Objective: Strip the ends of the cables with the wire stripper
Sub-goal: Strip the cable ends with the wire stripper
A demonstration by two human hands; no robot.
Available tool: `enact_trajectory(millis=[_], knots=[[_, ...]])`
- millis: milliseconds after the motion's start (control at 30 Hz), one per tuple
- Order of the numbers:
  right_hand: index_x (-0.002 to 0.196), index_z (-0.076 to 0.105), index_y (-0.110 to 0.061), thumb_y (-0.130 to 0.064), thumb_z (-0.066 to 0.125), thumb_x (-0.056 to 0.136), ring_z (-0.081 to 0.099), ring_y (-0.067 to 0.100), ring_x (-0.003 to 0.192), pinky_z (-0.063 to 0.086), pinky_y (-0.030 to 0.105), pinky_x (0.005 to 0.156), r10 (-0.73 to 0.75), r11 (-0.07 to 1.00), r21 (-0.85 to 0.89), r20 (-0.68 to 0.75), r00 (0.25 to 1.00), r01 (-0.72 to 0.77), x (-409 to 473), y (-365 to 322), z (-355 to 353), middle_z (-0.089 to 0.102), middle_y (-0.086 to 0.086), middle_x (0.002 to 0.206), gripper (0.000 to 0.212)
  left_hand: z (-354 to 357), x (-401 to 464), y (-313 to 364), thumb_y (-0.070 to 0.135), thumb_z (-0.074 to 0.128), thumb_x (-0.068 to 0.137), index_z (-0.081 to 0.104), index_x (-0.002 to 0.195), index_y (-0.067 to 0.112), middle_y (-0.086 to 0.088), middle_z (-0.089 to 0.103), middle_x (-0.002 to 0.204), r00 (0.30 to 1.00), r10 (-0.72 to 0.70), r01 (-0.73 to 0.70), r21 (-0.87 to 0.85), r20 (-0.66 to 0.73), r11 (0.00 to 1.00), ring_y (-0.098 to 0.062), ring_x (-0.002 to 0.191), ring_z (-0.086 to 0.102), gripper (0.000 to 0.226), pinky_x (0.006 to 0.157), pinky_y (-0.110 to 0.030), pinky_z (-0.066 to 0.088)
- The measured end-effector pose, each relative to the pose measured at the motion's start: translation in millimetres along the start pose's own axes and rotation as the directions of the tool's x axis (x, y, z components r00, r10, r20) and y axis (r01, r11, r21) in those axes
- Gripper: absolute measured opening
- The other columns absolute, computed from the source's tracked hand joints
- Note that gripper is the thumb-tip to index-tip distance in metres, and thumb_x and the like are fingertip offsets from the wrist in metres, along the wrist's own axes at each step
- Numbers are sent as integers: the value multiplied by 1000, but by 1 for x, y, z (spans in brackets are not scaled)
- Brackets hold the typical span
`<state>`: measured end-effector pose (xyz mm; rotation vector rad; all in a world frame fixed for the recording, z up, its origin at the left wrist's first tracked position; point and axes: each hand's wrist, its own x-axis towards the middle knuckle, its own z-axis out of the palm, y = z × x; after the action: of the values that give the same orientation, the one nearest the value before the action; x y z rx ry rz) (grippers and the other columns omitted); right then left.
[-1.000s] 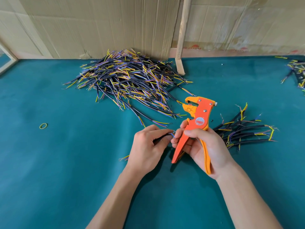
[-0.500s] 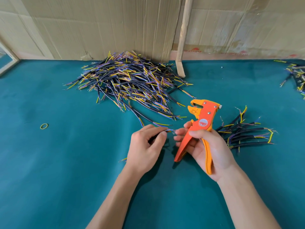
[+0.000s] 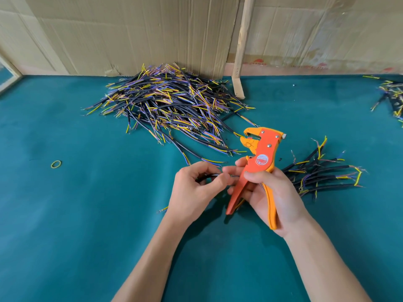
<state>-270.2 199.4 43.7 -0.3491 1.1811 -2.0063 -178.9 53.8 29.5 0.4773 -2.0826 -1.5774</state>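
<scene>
The stripper (image 3: 260,159) is orange with yellow-orange trim, upright, jaws up and facing left; a round red-and-white sticker sits on its body, its writing too small to read. The right hand (image 3: 271,196) is closed around its handles. The left hand (image 3: 194,189) pinches a thin black cable (image 3: 209,175) level, its tip meeting the right fingertips (image 3: 229,170) beside the stripper's lower body. A big pile (image 3: 170,105) of black cables with yellow, purple and blue cores lies at the back of the teal worktop (image 3: 87,214); a small bunch (image 3: 322,173) lies right of the stripper.
</scene>
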Motion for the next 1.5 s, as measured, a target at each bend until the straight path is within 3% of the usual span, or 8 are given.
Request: enact_trajectory(millis=[133, 233, 533, 633, 800, 1100, 1333, 1500], knots=[[112, 60, -2, -6, 61, 79, 73, 40, 95, 60, 38, 77, -5, 1000, -17, -23, 1000, 5, 0, -1, -1, 72, 30, 105, 33, -5, -1, 2, 35, 71, 80, 74, 82, 19, -7, 71, 79, 998, -10, 10, -2, 65, 1000, -35, 73, 59, 17, 71, -44, 50], [109, 61, -2, -5, 61, 78, 73, 38, 92, 60, 39, 77, -15, 1000, -8, -37, 999, 15, 0, 1, -1, 72, 27, 97, 31, -8, -1, 0, 35, 72, 83, 78, 86, 20, -5, 75, 84, 991, -29, 32, -23, 127, 999, -40, 82, 63, 17, 78, -50, 51], [97, 68, -9, -5, 63, 78, 68, 33, 82, 60, 41, 79, -59, 998, -18, -48, 997, 59, 2, 2, -4, 68, 21, 86, 20, -10, 2, -3, 35, 79, 78, 71, 76, 15, 2, 67, 68, 968, -52, 72, -76, 245, 994, -10, 58, 46, 22, 58, -21, 38], [95, 69, -10, -4, 63, 77, 68, 34, 81, 60, 43, 81, -79, 997, -21, -46, 996, 78, 3, 3, -5, 67, 21, 85, 19, -11, 3, -3, 32, 77, 79, 71, 78, 14, -8, 67, 72, 958, -68, 88, -61, 278, 994, -13, 62, 48, 18, 60, -23, 40], [98, 65, -6, -3, 66, 74, 68, 36, 79, 60, 42, 78, -113, 993, -16, -45, 993, 113, 3, 2, -3, 65, 21, 85, 24, -17, 6, -6, 27, 76, 86, 72, 86, 16, 15, 61, 68, 940, -55, 54, 13, 337, 998, -4, 60, 47, 12, 61, -13, 38], [102, 63, -4, -2, 59, 79, 68, 36, 82, 59, 41, 76, -116, 993, 4, -21, 993, 116, 2, 1, -5, 66, 23, 85, 24, -14, 8, -9, 17, 69, 97, 64, 87, 17, 14, 67, 73, 921, -36, 35, 8, 387, 999, -3, 61, 52, 11, 62, -12, 40], [112, 62, 0, -4, 58, 77, 71, 37, 83, 60, 42, 76, -59, 998, 12, -53, 997, 60, 3, 0, -7, 71, 25, 100, 35, -12, 4, -14, 20, 68, 94, 67, 87, 21, 9, 72, 76, 985, 42, -55, 72, 169, 996, -6, 69, 60, 7, 70, -21, 48], [120, 64, 5, -7, 60, 77, 71, 42, 81, 61, 46, 71, 182, 983, 35, -2, 983, -181, -1, -3, -8, 68, 28, 94, 45, -12, 4, -18, 14, 75, 91, 72, 85, 20, 15, 67, 72, 999, 42, -42, 27, -11, 999, -1, 65, 55, 9, 66, -15, 44]])
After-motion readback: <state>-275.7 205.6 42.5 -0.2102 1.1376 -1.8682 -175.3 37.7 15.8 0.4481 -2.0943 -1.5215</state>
